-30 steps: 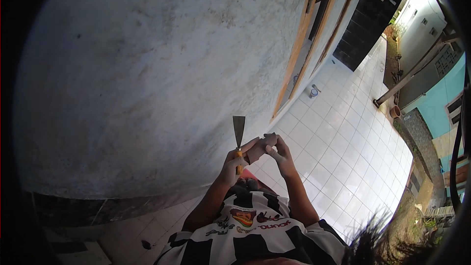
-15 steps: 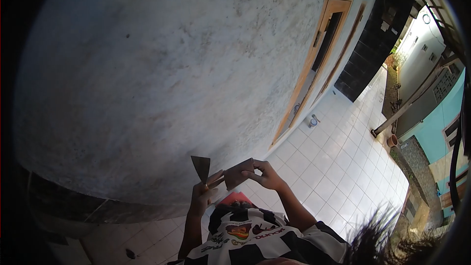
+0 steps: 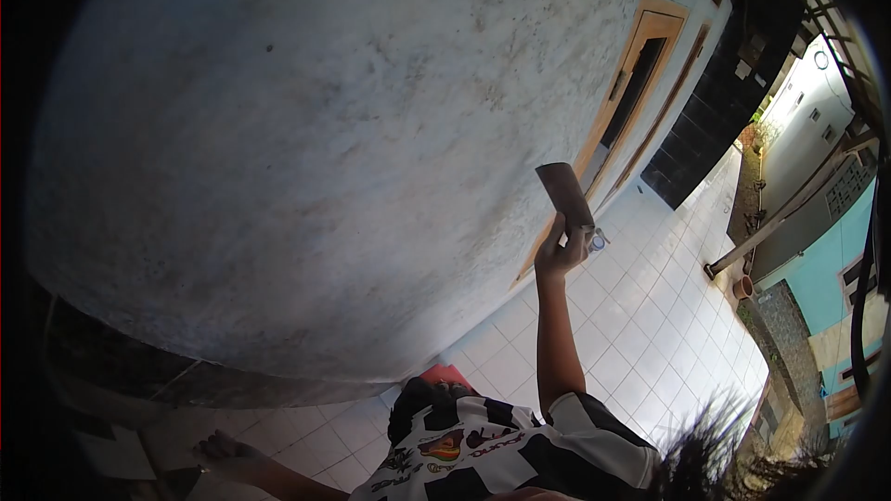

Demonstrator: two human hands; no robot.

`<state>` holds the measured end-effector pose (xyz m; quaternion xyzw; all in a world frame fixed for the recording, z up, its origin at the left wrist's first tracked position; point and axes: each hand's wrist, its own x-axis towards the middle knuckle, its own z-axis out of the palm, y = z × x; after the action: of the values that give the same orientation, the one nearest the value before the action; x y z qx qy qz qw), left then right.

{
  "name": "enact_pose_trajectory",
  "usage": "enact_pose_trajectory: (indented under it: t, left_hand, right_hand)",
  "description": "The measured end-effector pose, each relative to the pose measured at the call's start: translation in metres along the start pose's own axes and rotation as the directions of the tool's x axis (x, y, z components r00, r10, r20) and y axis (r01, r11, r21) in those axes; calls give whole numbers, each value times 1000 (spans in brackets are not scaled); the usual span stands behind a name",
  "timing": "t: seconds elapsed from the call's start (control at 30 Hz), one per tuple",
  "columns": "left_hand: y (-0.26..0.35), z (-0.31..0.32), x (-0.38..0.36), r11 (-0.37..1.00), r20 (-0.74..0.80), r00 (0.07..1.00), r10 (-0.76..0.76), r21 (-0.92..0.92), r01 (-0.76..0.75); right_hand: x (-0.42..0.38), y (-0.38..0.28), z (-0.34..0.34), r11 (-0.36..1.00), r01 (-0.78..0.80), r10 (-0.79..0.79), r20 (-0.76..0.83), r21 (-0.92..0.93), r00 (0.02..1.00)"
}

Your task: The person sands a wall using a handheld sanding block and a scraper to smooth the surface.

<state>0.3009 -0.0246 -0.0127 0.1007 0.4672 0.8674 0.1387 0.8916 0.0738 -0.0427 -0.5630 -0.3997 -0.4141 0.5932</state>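
Note:
My right hand (image 3: 562, 251) is raised near the wall, its fingers closed on the lower end of a brown, slightly curved sheet of sandpaper (image 3: 565, 193). The sheet stands up from the hand, close in front of the wall (image 3: 353, 148). Low at the left, my left hand (image 3: 223, 451) is in shadow, away from the wall's surface, with its fingers curled. What it holds, if anything, is too dark to make out; no putty knife blade shows clearly there.
A wooden-framed door (image 3: 640, 60) opens in the wall ahead. White tiles (image 3: 631, 315) cover the floor. Behind my right hand stands a small container (image 3: 599, 241), partly hidden. A post (image 3: 761, 232) and a terracotta pot (image 3: 743, 287) are at the right.
My right hand has moved up and forward with the sandpaper, away from my body. My left hand, which held a putty knife upright, has dropped down to the left.

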Motion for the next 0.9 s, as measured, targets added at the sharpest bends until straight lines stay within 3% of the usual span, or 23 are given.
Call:
enact_pose_trajectory:
  t: [0.03,0.07,0.13,0.2,0.27,0.33,0.37,0.47,0.5,0.57,0.6,0.67,0.77,0.8,0.83,0.9]
  left_hand:
    - [-14,-26,38,986,-53,985,163,-8,-164]
    - [-24,-41,74,986,-53,985,165,-16,-166]
    - [-45,-65,135,999,-314,949,43,2,-44]
    - [-78,-102,183,996,-296,951,93,22,-91]
    - [-92,-101,200,991,-269,953,137,39,-132]
    - [-99,-83,204,965,-332,933,142,255,-56]
    - [-109,-76,207,966,-326,936,131,256,-46]
    - [-133,-53,210,972,-295,950,100,235,-29]
    - [-138,-49,208,973,-289,953,93,230,-26]
    - [-144,-49,204,973,-276,958,82,231,-17]
    - [-148,-44,203,974,-266,961,77,226,-16]
    - [-164,-26,209,979,-238,969,64,206,-15]
    - [-183,-12,208,983,-206,977,47,185,-8]
    - [-186,-11,206,982,-192,980,45,191,-7]
    - [-191,-9,208,981,-175,984,42,193,-8]
    - [-201,13,213,986,-135,990,35,165,-12]
  right_hand:
    - [-4,-15,7,998,29,-35,95,59,995]
    - [-19,-21,16,996,22,-37,162,89,986]
    - [-23,-52,23,993,20,-47,226,118,973]
    - [-41,-64,30,993,-43,4,324,112,946]
    - [-49,-75,38,995,-82,53,373,62,926]
    - [-51,-82,47,951,-302,239,462,68,854]
    - [-52,-88,51,953,-296,239,459,56,856]
    - [-33,-103,65,785,-619,514,541,15,666]
    - [-32,-98,73,790,-612,510,539,13,670]
    - [-39,-86,85,579,-815,721,478,-19,502]
    - [-33,-97,78,583,-812,722,472,-21,506]
    - [-21,-132,61,760,-646,521,531,66,668]
    - [-21,-114,69,756,-655,561,518,-1,646]
    - [-13,-97,75,657,-749,571,592,86,569]
    - [-17,-84,77,657,-750,579,585,77,568]
    - [-20,-67,83,549,-823,668,668,-147,327]
